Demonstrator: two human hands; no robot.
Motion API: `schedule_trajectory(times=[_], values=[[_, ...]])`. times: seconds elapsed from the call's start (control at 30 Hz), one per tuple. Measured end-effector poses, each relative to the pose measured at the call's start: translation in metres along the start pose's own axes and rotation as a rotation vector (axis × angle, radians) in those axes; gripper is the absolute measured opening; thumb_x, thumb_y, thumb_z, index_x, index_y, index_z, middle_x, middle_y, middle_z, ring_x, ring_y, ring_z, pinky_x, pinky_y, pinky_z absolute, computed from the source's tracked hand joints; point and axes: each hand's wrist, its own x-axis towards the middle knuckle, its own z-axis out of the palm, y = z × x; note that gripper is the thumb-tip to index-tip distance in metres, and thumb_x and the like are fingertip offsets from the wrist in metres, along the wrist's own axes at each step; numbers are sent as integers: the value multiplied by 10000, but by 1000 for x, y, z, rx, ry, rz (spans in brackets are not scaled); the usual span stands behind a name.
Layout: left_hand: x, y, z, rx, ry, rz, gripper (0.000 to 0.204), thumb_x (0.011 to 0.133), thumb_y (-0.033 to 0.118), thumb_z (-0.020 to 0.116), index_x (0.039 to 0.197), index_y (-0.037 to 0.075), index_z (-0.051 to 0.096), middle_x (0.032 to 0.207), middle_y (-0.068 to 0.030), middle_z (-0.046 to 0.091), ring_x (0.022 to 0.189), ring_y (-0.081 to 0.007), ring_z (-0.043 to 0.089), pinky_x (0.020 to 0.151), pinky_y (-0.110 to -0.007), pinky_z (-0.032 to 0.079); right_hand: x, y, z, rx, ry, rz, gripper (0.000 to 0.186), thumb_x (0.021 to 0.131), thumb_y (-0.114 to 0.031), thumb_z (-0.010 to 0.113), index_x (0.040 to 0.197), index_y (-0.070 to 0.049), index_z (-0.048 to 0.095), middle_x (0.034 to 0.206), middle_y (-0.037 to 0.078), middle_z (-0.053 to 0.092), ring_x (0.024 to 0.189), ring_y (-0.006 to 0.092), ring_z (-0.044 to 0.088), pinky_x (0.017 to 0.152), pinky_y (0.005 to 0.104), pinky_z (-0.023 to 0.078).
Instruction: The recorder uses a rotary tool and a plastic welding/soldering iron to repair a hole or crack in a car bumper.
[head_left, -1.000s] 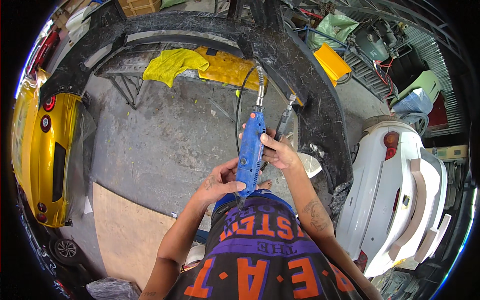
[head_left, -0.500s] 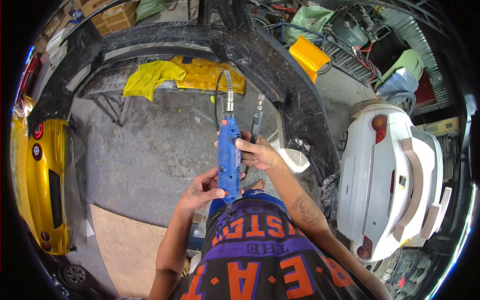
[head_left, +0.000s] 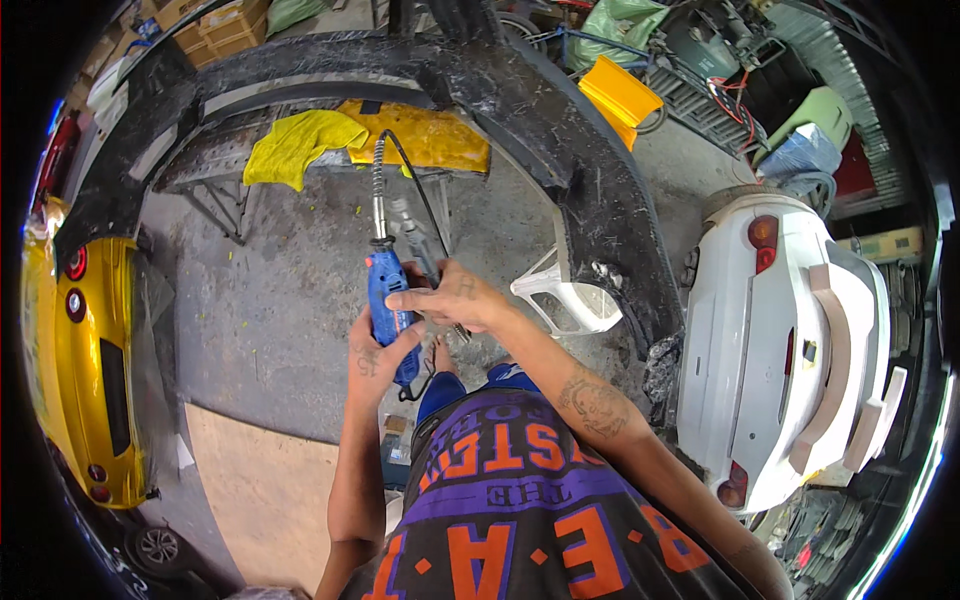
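A blue rotary tool (head_left: 384,276) is held out in front of my body, slightly tilted. My left hand (head_left: 374,346) is closed round its lower body. My right hand (head_left: 450,296) has its thumb on the tool's side, its fingers curled behind around the slim grey handpiece (head_left: 416,240), which is smeared by motion. From the tool's upper end rises a metal-sleeved flexible shaft (head_left: 379,195), bending over at the top into a black length that runs back down toward my right hand. A black cord (head_left: 425,385) loops by the tool's lower end.
A large scuffed black bumper (head_left: 610,205) arches ahead and to the right. Behind it lie a yellow cloth (head_left: 300,150) and a yellow panel (head_left: 450,145). A white car body part (head_left: 735,350) stands right, a glossy yellow one (head_left: 108,290) left. A plywood sheet (head_left: 255,490) lies lower left.
Both hands have moved the rotary tool left and tilted it. My left hand now wraps its body higher up. The handpiece has shifted left with my right hand.
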Motion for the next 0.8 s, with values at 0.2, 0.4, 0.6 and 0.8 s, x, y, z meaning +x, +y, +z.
schedule_trajectory(times=[0.2, 0.4, 0.6, 0.8], values=[[-39, -28, -54, -151, 330, 10, 402, 753, 89, 715, 1100, 8, 530, 891, -42, 614, 761, -110, 585, 692, -261, 489, 25, -33, 38, -412, -26, -190, 451, 788, -513, 677, 990, -113, 726, 768, 3, 648, 540, 70, 463, 487, 260, 387], [-95, -22, -90, -97, 675, 4, 455, 765, 185, 754, 1095, 7, 496, 803, -60, 582, 663, -148, 611, 605, -280, 495, 24, -136, 33, -281, -310, -309, 418, 908, -429, 565, 1032, -43, 666, 848, 37, 711, 418, 12, 340, 380, 207, 277], [-183, -1, -122, -131, 943, -30, 289, 787, 210, 687, 940, 19, 532, 773, -80, 590, 603, -179, 634, 543, -298, 521, 36, -174, 43, -214, -458, -528, 436, 928, -420, 551, 1060, -17, 653, 860, 40, 696, 394, -24, 254, 355, 158, 185], [-232, 13, -116, -261, 1071, 57, 397, 824, 265, 660, 1082, 6, 504, 787, -77, 588, 584, -166, 620, 511, -279, 520, 46, -191, 45, -62, -439, -597, 402, 955, -333, 541, 1100, 27, 644, 763, 8, 657, 381, -23, 252, 337, 154, 176]])
